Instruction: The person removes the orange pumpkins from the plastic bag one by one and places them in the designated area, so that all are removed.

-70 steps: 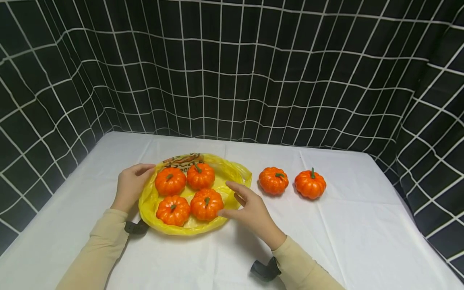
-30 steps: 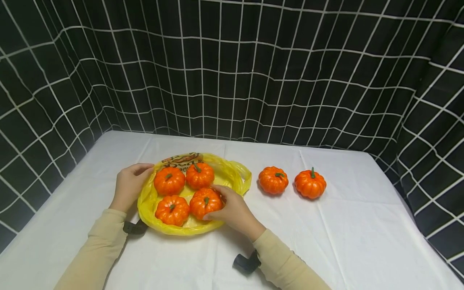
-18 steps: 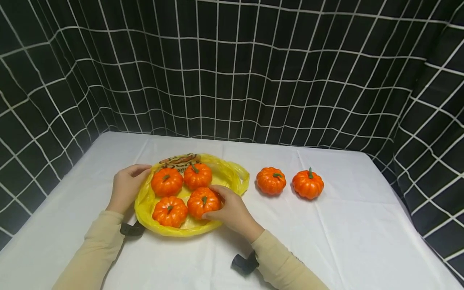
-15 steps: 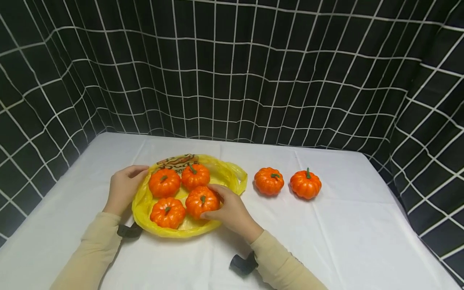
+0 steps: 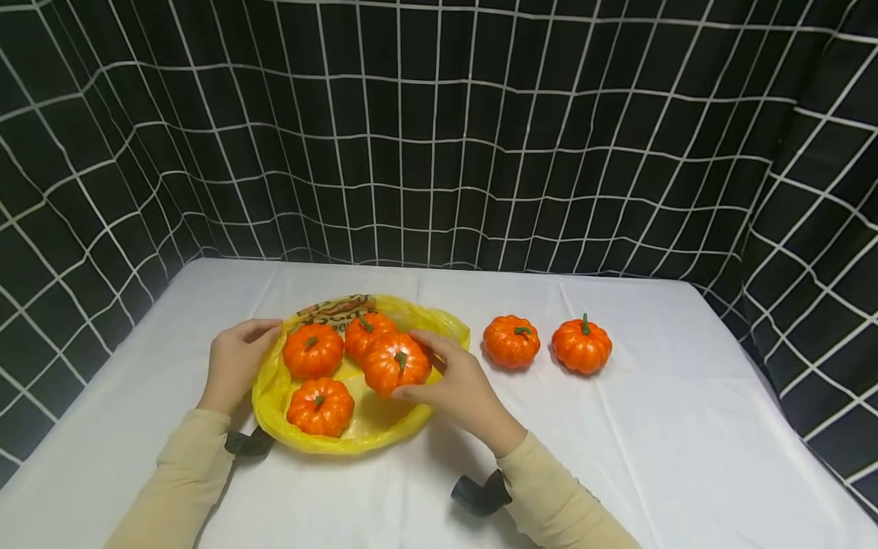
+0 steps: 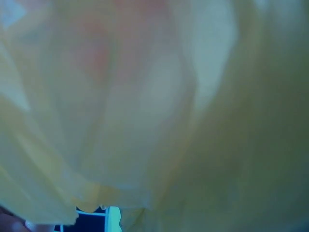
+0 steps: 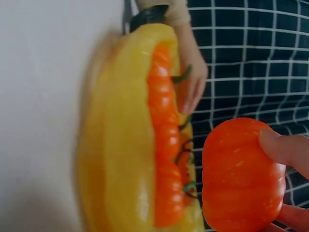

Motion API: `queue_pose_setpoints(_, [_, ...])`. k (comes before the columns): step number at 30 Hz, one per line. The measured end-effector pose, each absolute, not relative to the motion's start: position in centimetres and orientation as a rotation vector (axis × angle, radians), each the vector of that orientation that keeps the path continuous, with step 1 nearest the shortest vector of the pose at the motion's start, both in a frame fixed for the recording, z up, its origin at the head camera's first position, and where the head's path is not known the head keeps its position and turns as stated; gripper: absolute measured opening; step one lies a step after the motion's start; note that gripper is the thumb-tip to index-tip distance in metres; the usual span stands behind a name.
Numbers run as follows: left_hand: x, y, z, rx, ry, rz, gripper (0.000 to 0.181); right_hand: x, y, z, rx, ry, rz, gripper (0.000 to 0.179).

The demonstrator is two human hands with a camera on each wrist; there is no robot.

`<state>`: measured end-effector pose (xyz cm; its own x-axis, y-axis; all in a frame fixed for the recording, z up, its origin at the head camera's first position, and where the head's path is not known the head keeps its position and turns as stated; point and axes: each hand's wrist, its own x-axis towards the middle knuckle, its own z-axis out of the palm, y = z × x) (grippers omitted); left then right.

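Note:
My right hand (image 5: 466, 385) grips a small orange pumpkin (image 5: 398, 364) with a green stem, thumb at its near side and fingers at its far side. In the right wrist view the held pumpkin (image 7: 244, 179) is raised above the rim of a yellow plastic bag (image 7: 113, 140). The bag's rim (image 5: 312, 442) is spread wide on the table, and 3 other pumpkins (image 5: 321, 408) sit inside. My left hand (image 5: 236, 362) holds the bag's left edge. In the left wrist view, blurred yellow plastic (image 6: 145, 145) covers nearly everything.
Two more orange pumpkins, one with a bent stem (image 5: 511, 343) and one with an upright stem (image 5: 581, 347), stand on the white-covered table (image 5: 686, 442) right of the bag. A black curtain (image 5: 439, 175) with white grid lines encloses the back and sides.
My right hand reached into the bag from the right, took hold of the near right pumpkin and lifted it up, slightly to the right. The left hand stays at the bag's edge.

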<state>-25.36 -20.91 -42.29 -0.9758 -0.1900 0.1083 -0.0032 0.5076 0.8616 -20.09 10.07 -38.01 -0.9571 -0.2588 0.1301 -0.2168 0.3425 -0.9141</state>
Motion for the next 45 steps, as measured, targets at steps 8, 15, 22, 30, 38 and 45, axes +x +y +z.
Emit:
queue_pose_setpoints(8, [-25.2, -20.8, -42.1, 0.165, -2.547, -1.479, 0.035, -20.1, 12.4, -36.0, -0.431, 2.542, -1.779, 0.077])
queue_pose_setpoints(15, [-25.1, -20.8, -42.0, 0.169, -2.551, -1.491, 0.036, -19.5, 15.2, -35.0, -0.318, 2.542, -1.822, 0.077])
queue_pose_setpoints(22, [-25.2, -20.9, -41.9, 0.168, -2.556, -1.473, 0.036, -18.9, 18.3, -34.8, -0.167, 2.588, -1.794, 0.08])
queue_pose_setpoints(30, [-25.2, -20.9, -42.1, 0.182, -2.559, -1.483, 0.038, -18.2, 22.7, -34.2, -0.044, 2.712, -1.732, 0.084])
queue_pose_setpoints(38, [-25.2, -21.0, -42.2, 0.18, -2.558, -1.473, 0.038, -18.0, 25.9, -33.9, 0.148, 2.782, -1.713, 0.088])
queue_pose_setpoints(45, [-25.4, -20.9, -42.3, 0.154, -2.539, -1.43, 0.034, -18.3, 27.6, -34.1, 0.252, 2.894, -1.615, 0.088])
